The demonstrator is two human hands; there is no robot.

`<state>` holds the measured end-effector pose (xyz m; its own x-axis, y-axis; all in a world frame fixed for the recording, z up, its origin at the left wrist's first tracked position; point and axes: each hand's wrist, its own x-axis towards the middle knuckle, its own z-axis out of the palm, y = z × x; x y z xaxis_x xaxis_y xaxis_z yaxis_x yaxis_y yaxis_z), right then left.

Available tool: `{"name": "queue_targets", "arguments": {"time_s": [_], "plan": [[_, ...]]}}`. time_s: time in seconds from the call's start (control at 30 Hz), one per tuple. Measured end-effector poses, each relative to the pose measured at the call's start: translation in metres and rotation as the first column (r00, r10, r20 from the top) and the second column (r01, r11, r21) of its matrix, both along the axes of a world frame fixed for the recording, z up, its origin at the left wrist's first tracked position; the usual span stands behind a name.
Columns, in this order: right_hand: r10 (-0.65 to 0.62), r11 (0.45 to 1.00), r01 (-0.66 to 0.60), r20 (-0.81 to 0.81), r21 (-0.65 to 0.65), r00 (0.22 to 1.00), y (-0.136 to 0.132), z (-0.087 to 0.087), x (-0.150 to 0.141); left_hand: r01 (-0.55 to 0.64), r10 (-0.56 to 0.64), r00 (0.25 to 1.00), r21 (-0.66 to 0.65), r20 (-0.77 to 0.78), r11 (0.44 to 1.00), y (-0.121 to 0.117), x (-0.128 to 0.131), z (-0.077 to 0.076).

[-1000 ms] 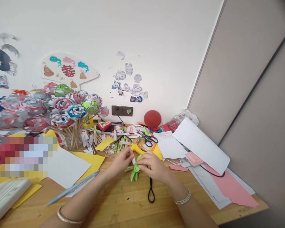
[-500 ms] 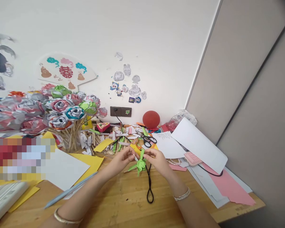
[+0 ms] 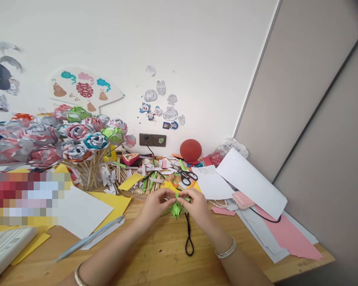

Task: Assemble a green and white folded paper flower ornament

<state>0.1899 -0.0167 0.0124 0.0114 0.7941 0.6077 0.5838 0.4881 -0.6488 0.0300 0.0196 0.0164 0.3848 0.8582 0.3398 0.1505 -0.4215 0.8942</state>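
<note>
Centrally, just below mid-frame, the left hand [image 3: 158,202] and right hand [image 3: 195,203] pinch the green paper piece [image 3: 176,211] between thumbs and fingers. Several pointed folds are already formed; shaping appears partway, though the fingers hide what remains.

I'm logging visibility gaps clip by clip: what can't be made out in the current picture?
All in the head view:
- Green paper: upper part hidden by the fingers of the left hand and right hand.
- Pixelated patch: blurring hides whatever lies there.
- Writing on the white sheet: too small to read.
- White device: cut off by the left edge.
</note>
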Motion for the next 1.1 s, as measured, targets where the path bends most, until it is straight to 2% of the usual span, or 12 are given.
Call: {"name": "queue_targets", "arguments": {"time_s": [0.2, 0.3, 0.43, 0.57, 0.77, 0.97, 1.03, 1.1], "plan": [[-0.020, 0.994, 0.011, 0.081, 0.110, 0.996, -0.001, 0.000, -0.002, -0.070, 0.071, 0.997, 0.071, -0.021, 0.995, -0.002, 0.000, 0.001], [0.018, 0.985, -0.037, 0.111, 0.170, 0.994, -0.001, 0.002, 0.000, -0.075, 0.094, 0.992, 0.198, -0.089, 0.977, -0.007, -0.001, 0.006], [0.052, 0.962, -0.095, 0.168, 0.256, 0.984, -0.003, 0.005, 0.001, -0.041, 0.134, 0.973, 0.432, -0.187, 0.901, -0.012, -0.004, 0.009], [0.051, 0.936, -0.125, 0.227, 0.328, 0.973, -0.007, 0.007, 0.001, 0.044, 0.113, 0.968, 0.590, -0.225, 0.806, -0.014, -0.006, 0.009], [0.047, 0.923, -0.134, 0.240, 0.360, 0.970, -0.009, 0.009, 0.002, 0.143, 0.054, 0.958, 0.630, -0.283, 0.763, -0.012, -0.010, 0.013], [0.025, 0.910, -0.137, 0.279, 0.392, 0.960, -0.013, 0.010, 0.002, 0.200, 0.130, 0.919, 0.724, -0.373, 0.660, -0.012, -0.017, 0.009], [0.023, 0.911, -0.136, 0.281, 0.390, 0.959, -0.014, 0.010, 0.002, 0.205, 0.129, 0.917, 0.724, -0.377, 0.658, -0.012, -0.017, 0.008], [0.039, 0.919, -0.133, 0.251, 0.370, 0.967, -0.013, 0.010, 0.002, 0.182, 0.117, 0.926, 0.696, -0.359, 0.695, -0.013, -0.016, 0.010]]}}
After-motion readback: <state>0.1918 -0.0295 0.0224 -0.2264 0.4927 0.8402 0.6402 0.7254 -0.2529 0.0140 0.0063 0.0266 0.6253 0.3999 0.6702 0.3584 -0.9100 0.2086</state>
